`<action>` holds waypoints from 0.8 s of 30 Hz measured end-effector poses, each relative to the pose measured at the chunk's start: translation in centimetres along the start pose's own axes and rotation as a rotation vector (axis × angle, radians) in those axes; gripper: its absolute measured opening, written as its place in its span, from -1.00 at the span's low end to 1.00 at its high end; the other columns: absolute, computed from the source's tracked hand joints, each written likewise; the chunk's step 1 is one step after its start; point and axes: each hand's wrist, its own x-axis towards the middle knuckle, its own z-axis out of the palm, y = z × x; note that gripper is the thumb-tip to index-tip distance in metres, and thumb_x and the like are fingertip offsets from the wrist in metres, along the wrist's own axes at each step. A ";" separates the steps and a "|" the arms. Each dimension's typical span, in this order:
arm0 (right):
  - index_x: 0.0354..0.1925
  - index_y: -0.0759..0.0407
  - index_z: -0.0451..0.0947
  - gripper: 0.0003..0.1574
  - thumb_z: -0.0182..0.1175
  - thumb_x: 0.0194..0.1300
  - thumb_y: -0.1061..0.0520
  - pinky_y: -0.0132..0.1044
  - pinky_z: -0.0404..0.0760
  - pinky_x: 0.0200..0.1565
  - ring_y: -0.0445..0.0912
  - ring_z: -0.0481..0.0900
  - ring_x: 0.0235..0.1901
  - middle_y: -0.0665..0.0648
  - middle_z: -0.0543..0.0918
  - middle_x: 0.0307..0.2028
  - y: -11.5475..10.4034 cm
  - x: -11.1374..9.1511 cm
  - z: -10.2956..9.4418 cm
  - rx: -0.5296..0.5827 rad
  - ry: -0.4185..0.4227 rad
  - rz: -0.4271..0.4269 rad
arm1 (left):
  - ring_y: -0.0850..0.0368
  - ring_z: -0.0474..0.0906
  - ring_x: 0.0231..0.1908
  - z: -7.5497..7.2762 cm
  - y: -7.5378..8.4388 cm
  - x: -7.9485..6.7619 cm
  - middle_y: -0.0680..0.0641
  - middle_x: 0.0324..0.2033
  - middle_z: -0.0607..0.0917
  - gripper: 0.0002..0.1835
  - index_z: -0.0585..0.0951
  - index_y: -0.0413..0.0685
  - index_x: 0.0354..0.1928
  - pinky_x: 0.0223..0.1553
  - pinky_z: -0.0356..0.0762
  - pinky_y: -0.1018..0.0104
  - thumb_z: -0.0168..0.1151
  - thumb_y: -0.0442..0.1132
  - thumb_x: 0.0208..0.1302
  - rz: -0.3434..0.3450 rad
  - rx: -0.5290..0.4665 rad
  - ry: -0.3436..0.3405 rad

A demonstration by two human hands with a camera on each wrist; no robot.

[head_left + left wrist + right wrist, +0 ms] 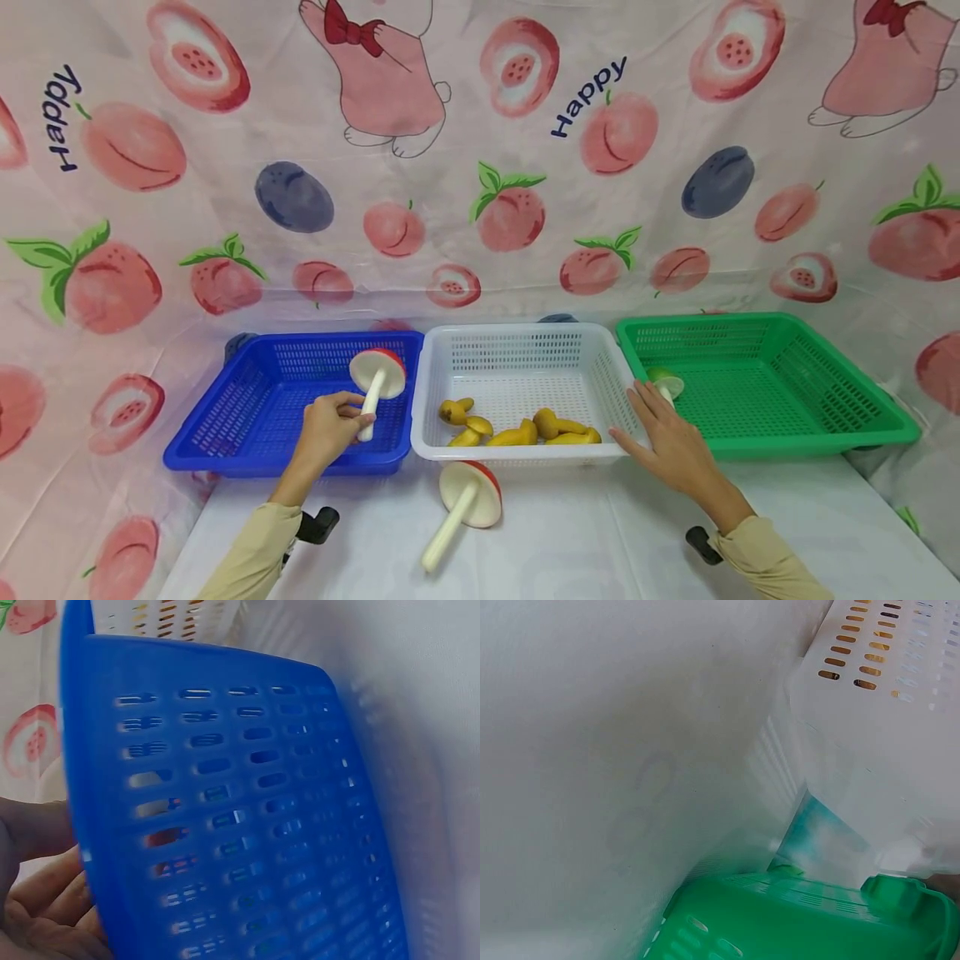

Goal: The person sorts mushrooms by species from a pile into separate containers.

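Observation:
In the head view my left hand [330, 429] pinches the white stem of a red-capped toy mushroom [378, 375] over the right side of the blue basket [292, 462]. Through the blue wall in the left wrist view, patches of red and white show beside the fingers of my left hand [52, 900]. My right hand [675, 446] lies with extended fingers over the adjoining rims of the white basket [517, 452] and the green basket [795, 446]. Just past its fingertips is a green-capped toy mushroom [666, 382], its stem partly hidden by the fingers.
Another red-capped mushroom [472, 496] lies on the white tablecloth [570, 533] in front of the white basket. Several yellow mushrooms [513, 433] lie inside that basket. A fruit-patterned cloth [465, 208] hangs behind the three baskets.

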 end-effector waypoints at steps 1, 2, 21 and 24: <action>0.33 0.36 0.24 -0.06 0.15 0.25 -0.26 0.28 0.43 -0.02 0.25 0.12 0.34 0.37 0.19 0.35 0.0 0.0 0.0 -0.001 -0.003 0.002 | 0.03 0.65 -0.53 0.1 -0.1 0.1 -0.31 -0.39 0.70 -0.68 0.60 -0.43 -0.09 -0.56 0.62 0.25 0.35 -0.44 0.08 -0.003 0.009 -0.003; 0.33 0.36 0.24 -0.06 0.14 0.26 -0.26 0.28 0.42 -0.01 0.25 0.11 0.34 0.36 0.19 0.36 0.0 0.0 0.0 -0.003 -0.006 0.004 | 0.04 0.64 -0.55 0.2 -0.2 0.2 -0.32 -0.39 0.69 -0.67 0.59 -0.44 -0.09 -0.56 0.62 0.23 0.35 -0.44 0.08 -0.007 0.015 -0.007; 0.32 0.36 0.24 -0.06 0.14 0.26 -0.26 0.32 0.40 -0.02 0.26 0.13 0.33 0.36 0.20 0.35 0.1 0.0 0.2 0.000 0.021 -0.007 | 0.09 0.58 -0.68 1.9 -0.9 2.2 -0.18 -0.58 0.67 -0.72 0.60 -0.46 -0.21 -0.68 0.53 0.31 0.37 -0.43 0.02 -0.022 0.145 -0.086; 0.33 0.36 0.24 -0.06 0.14 0.26 -0.26 0.33 0.40 -0.02 0.26 0.13 0.33 0.36 0.20 0.35 0.2 -0.1 0.2 0.000 0.024 -0.007 | 0.07 0.58 -0.64 2.0 -0.9 2.3 -0.16 -0.59 0.66 -0.72 0.61 -0.44 -0.24 -0.62 0.54 0.27 0.39 -0.40 0.00 -0.028 0.214 -0.109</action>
